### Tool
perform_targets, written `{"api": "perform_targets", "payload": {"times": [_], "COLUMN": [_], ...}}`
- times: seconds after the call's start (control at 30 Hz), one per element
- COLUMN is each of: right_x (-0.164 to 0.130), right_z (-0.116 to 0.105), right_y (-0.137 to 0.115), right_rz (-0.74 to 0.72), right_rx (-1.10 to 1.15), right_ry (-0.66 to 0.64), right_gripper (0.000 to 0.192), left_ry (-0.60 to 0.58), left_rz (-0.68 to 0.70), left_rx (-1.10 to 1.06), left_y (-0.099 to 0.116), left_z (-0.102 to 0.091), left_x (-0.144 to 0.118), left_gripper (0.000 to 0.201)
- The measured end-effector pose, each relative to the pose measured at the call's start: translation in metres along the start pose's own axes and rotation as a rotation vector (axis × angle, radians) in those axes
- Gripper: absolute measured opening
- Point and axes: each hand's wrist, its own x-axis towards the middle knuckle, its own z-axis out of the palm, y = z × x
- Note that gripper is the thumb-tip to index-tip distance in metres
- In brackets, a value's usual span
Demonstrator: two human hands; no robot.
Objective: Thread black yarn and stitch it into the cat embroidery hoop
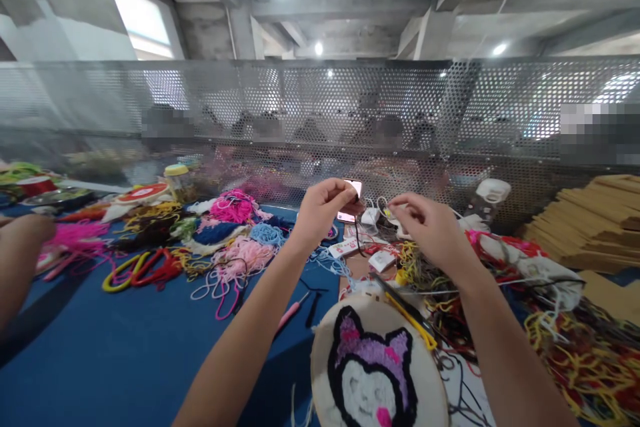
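Note:
My left hand (323,212) is raised over the back of the table, thumb and fingers pinched together. From its fingertips hangs a short strand of black yarn (357,237). Level with it, on the right, my right hand (427,230) has its thumb and forefinger closed; anything held there is too small to make out. Below both hands lies a round embroidery hoop (321,373) with a purple, black, white and pink character worked on pale cloth. A pink punch needle (293,312) rests left of the hoop. Beside the hoop's upper right edge are yellow-handled scissors (427,338).
A lit phone (356,188) stands behind my left hand. Tangled yarn (585,353) covers the right side; pink yarn (235,205) is heaped at left. Stacked brown cardboard (590,213) is far right. A perforated metal screen (300,100) rises behind. Another person's arm (23,260) reaches in at left.

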Motion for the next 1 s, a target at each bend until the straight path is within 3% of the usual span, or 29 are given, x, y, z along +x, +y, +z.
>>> {"api": "perform_targets", "payload": {"times": [0.07, 0.1, 0.17, 0.23, 0.3, 0.37, 0.57, 0.67, 0.83, 1.0], "right_x": [-0.004, -0.006, -0.011, -0.014, -0.014, -0.011, -0.002, -0.005, -0.017, -0.016], "right_z": [-0.004, -0.003, 0.004, 0.019, 0.035, 0.048, 0.063, 0.061, 0.042, 0.013], "right_y": [-0.009, -0.014, -0.025, -0.031, -0.031, -0.028, -0.016, -0.019, -0.032, -0.031], "right_rz": [0.008, -0.001, -0.035, -0.045, 0.022, 0.055, 0.038, 0.06, 0.031, 0.043], "right_rx": [0.08, 0.124, 0.13, -0.028, -0.209, -0.24, 0.213, 0.383, 0.266, 0.172], "right_ry": [0.126, 0.121, -0.034, -0.169, -0.117, -0.084, -0.247, -0.3, -0.291, -0.087], "right_gripper": [0.023, 0.026, 0.033, 0.033, 0.033, 0.04, 0.025, 0.025, 0.03, 0.032], "left_ry": [0.128, 0.17, 0.21, 0.227, 0.23, 0.219, 0.209, 0.187, 0.198, 0.072], "left_rz": [0.017, 0.025, 0.037, 0.037, 0.016, -0.026, -0.082, -0.035, 0.074, 0.011], "left_rx": [0.012, 0.008, -0.02, -0.059, -0.103, -0.146, -0.143, -0.075, 0.282, 0.521], "left_y": [-0.002, -0.003, -0.006, -0.008, -0.009, -0.009, -0.01, -0.014, -0.02, -0.016], "left_z": [0.001, 0.002, 0.002, 0.003, 0.003, 0.005, 0.013, 0.012, -0.004, -0.014], "left_x": [0.001, 0.002, 0.002, 0.002, 0.002, 0.002, -0.002, -0.001, 0.005, 0.005], "left_gripper": [0.01, 0.011, 0.012, 0.013, 0.013, 0.013, 0.01, 0.01, 0.011, 0.013]}}
